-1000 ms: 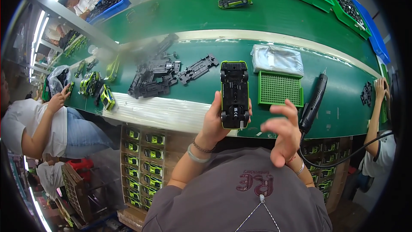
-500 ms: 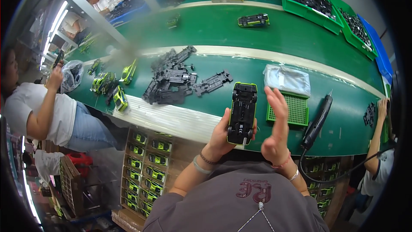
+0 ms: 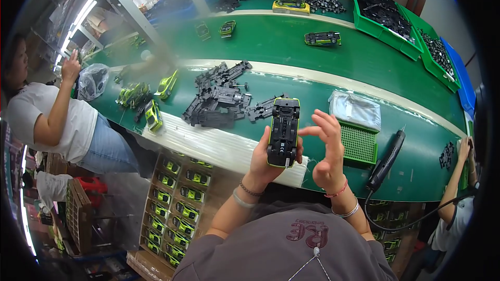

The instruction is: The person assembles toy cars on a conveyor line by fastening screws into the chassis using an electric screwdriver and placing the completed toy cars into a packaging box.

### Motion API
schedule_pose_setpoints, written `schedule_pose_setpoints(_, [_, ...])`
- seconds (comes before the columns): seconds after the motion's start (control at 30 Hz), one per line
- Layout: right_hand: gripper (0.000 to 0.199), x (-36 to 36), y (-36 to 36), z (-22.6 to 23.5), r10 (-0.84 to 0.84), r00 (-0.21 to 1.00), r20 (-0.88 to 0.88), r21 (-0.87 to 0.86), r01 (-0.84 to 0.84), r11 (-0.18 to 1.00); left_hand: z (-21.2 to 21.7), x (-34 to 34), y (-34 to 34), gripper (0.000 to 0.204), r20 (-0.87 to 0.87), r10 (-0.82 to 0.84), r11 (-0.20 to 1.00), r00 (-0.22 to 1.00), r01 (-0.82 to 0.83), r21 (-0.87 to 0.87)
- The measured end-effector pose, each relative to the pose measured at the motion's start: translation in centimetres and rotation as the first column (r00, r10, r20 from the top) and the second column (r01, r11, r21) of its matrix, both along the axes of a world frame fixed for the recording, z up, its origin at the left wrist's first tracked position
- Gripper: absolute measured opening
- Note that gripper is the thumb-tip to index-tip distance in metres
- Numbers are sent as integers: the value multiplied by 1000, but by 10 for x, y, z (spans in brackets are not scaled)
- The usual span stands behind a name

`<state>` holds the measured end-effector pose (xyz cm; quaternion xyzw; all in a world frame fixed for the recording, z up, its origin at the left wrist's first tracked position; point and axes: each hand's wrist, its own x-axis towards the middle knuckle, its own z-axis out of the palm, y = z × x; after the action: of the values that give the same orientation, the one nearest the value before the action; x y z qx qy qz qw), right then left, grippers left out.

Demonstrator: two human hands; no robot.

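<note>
My left hand (image 3: 259, 163) is closed round a toy car (image 3: 284, 132) above the table's near edge. The car's black underside faces me, and a thin lime-green body rim shows around it. To its right, my right hand (image 3: 330, 151) is raised with fingers apart and nothing in it; its fingertips are close to the car's side, and I cannot tell if they touch. Beyond the car lies a heap of black car chassis (image 3: 221, 101). Right of my right hand are a green perforated tray (image 3: 359, 144) and a black electric screwdriver (image 3: 386, 162) with a cable.
A pale wrapped bundle (image 3: 355, 110) lies behind the tray. White foam (image 3: 208, 152) lines the table's front edge. Lime-green cars (image 3: 153, 116) lie at left; cartons of cars (image 3: 179, 211) stand below. A conveyor carries another car (image 3: 323, 38) past green bins (image 3: 385, 15). Co-workers sit around.
My left hand has moved left with the toy car, now in front of the chassis heap's right end. My right hand's fingers have spread and bent toward the car. The view has shifted slightly.
</note>
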<state>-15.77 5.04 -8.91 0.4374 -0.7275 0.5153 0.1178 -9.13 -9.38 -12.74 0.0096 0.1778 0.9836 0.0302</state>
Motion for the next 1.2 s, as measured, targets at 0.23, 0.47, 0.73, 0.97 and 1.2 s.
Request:
schedule_pose_setpoints(0.23, [85, -3, -7, 5, -57, 998, 39, -1, 57, 998, 3, 0, 3, 64, 40, 6, 999, 999, -5, -35])
schedule_pose_setpoints(0.47, [85, -4, -8, 3, -118, 993, -5, -21, 118, 993, 0, 1, 8, 65, 39, -19, 998, 999, 21, -52])
schedule_pose_setpoints(0.73, [88, -2, 3, 6, -131, 991, -23, -34, 130, 991, -6, 1, 10, 62, 4, -34, 992, 999, 34, -119])
schedule_pose_setpoints(0.97, [91, 3, 19, 2, -28, 998, -55, 25, 30, 999, -11, 2, 9, 62, -18, -36, 979, 999, 31, -203])
schedule_pose_setpoints(1.2, [87, -12, 19, -2, -154, 984, -91, 126, 165, 978, -14, 5, 13, 63, 19, -84, 990, 996, 86, -115])
